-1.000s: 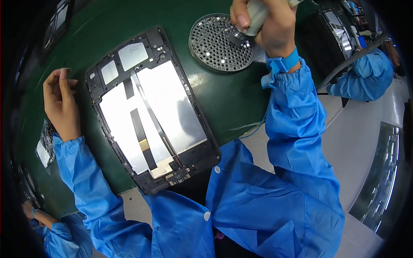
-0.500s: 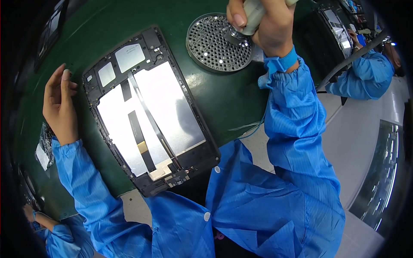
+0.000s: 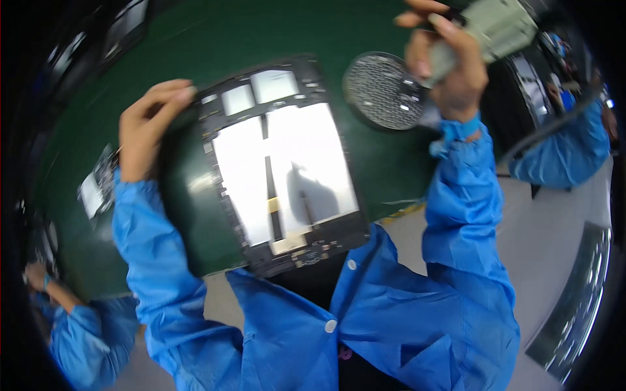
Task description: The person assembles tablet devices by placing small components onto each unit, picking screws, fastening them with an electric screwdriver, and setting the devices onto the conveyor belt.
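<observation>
An opened tablet (image 3: 297, 215) with a black frame, bright silver inner panels and a dark flex strip lies on the green table. Beyond its upper left corner is my left hand (image 3: 143, 127), thumb and forefinger pressed together; anything between them is too small to make out. My right hand (image 3: 456, 62) is wrapped round a pale grey-green handheld tool (image 3: 499, 29) with a shiny metal end. That end is over a round perforated metal dish (image 3: 378, 91), to the right of the tablet. Blur hides whether the two touch.
To the left of the tablet, a clear plastic bag (image 3: 94, 189) lies on the green table (image 3: 202, 182). Co-workers in blue sleeves (image 3: 561, 146) sit at the right and lower left. A grey cable (image 3: 554, 124) runs beside my right arm.
The view has shifted, and the tablet sits further right in it. My left hand's fingers have closed and moved nearer the tablet. The slanting strip across the tablet no longer shows.
</observation>
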Action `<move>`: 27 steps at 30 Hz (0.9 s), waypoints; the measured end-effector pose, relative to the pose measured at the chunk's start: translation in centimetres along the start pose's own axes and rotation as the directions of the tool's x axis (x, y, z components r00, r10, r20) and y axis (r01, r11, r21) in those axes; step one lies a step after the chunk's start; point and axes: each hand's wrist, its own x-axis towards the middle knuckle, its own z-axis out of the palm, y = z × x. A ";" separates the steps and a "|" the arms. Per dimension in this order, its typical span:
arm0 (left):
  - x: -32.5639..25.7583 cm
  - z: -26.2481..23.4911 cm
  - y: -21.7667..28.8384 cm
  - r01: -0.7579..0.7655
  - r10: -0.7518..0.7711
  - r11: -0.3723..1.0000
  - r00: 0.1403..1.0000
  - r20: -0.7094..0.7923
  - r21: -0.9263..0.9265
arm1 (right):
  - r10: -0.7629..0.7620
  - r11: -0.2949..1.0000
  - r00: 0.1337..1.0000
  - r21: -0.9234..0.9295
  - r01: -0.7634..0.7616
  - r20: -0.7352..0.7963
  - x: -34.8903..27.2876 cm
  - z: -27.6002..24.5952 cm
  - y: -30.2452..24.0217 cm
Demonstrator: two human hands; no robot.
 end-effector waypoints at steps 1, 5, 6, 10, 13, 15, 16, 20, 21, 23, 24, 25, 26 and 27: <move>0.4 0.3 -0.2 -0.005 0.005 1.000 0.999 0.034 -0.023 | -0.003 1.000 0.999 -0.009 0.003 0.036 0.1 -1.0 0.1; 0.8 0.9 0.0 0.024 -0.018 0.998 0.994 0.104 -0.052 | -0.043 0.998 0.987 0.043 0.037 0.155 1.6 0.1 -0.8; 0.8 1.0 0.0 0.037 -0.031 0.998 0.994 0.103 -0.056 | -0.061 0.997 0.982 0.054 0.052 0.179 2.0 1.0 -0.5; 0.9 1.1 -0.4 0.045 -0.045 0.999 0.999 0.011 -0.025 | -0.091 0.995 0.972 0.058 0.081 0.219 3.1 5.4 0.0; 1.1 1.5 -0.3 0.025 -0.025 1.000 0.999 0.043 0.006 | -0.016 0.991 0.998 0.137 0.007 0.059 2.4 10.9 -1.3; 1.1 1.6 0.3 0.043 -0.043 0.999 0.998 0.046 -0.006 | 0.009 0.986 0.998 0.165 -0.018 0.055 2.7 11.8 -1.4; 1.0 1.5 0.4 0.068 -0.067 0.998 0.997 0.047 -0.011 | -0.013 0.993 0.996 0.121 0.002 0.089 2.7 12.7 -1.9; 0.8 1.6 1.2 0.052 -0.051 0.998 0.996 0.075 -0.018 | 0.021 0.990 0.988 0.132 -0.041 0.153 3.1 14.3 -2.7; 0.7 1.6 1.4 0.058 -0.053 0.998 0.993 0.107 -0.041 | 0.006 0.989 0.986 0.147 -0.031 0.165 3.2 14.7 -2.8; 0.2 2.0 1.3 0.049 -0.041 0.997 0.988 0.147 -0.054 | -0.020 0.985 0.975 0.174 -0.019 0.222 3.6 15.4 -2.4; -0.4 2.2 1.4 0.036 -0.030 0.999 0.988 0.154 -0.039 | -0.056 0.985 0.976 0.173 0.018 0.212 3.6 16.1 -2.3; -1.3 2.4 1.8 0.032 -0.028 0.999 0.989 0.145 -0.026 | -0.056 0.981 0.969 0.195 0.008 0.240 3.6 16.7 -2.2; -1.9 2.6 1.9 0.022 -0.021 1.000 0.991 0.133 -0.010 | -0.054 0.977 0.962 0.215 -0.005 0.268 3.6 17.3 -2.0; -2.1 2.7 1.6 -0.040 0.040 0.999 0.991 0.125 -0.005 | -0.017 0.975 0.965 0.220 -0.043 0.261 3.4 18.1 -1.9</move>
